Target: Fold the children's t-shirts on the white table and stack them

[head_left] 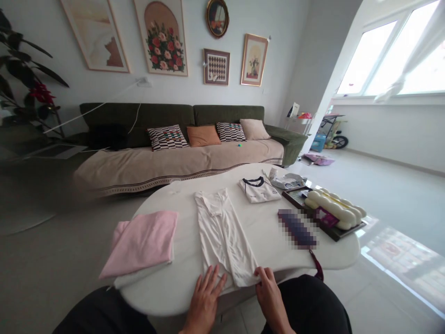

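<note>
A white garment (222, 232), folded into a long narrow strip, lies lengthwise on the white oval table (267, 232), its collar end pointing away from me. My left hand (205, 299) rests flat at the strip's near end with fingers spread, open. My right hand (269, 292) pinches the near right corner of the same strip at the table's front edge. Left of the strip lies a folded pink garment (142, 243) on top of a folded white piece. A folded white shirt with a dark collar (259, 189) sits at the far side.
A dark tray (335, 232) at the table's right holds a cream knobbly object (335, 208); a blurred dark item (297, 228) lies beside it. Crumpled plastic (288, 180) sits behind. A green sofa (181, 144) with cushions stands beyond the table. My dark-clothed knees are below the table edge.
</note>
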A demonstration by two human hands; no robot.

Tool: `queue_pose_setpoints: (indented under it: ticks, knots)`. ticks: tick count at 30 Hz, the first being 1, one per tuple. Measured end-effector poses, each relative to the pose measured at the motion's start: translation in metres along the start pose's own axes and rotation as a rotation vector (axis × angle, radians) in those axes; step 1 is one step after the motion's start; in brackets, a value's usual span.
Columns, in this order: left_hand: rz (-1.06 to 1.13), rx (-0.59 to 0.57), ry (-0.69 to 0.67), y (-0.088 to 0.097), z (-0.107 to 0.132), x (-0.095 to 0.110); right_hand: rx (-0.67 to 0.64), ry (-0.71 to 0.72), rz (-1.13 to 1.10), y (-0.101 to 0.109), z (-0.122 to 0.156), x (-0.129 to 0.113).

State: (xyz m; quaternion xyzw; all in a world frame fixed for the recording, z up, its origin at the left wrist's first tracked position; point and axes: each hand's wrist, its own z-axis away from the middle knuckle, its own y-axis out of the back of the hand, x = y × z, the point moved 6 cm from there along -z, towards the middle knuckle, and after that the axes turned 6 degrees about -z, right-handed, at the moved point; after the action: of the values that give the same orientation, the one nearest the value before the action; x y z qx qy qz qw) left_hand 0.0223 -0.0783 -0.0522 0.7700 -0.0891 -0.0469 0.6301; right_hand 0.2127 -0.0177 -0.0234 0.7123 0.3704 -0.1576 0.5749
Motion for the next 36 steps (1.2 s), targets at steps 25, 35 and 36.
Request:
queue_pose_setpoints:
  ticks: [25,35,36]
  knots:
    - [-0.085,0.063,-0.290,0.048,0.010,-0.013,-0.345,0.453,0.514,-0.030,-0.002,-0.003]
    - [-0.052,-0.140,-0.204,0.045,0.010,-0.004,-0.439,0.482,0.505,-0.017,0.001,-0.019]
    - [-0.066,-0.143,-0.182,0.039,0.009,-0.003,-0.405,0.481,0.526,-0.017,0.001,-0.021]
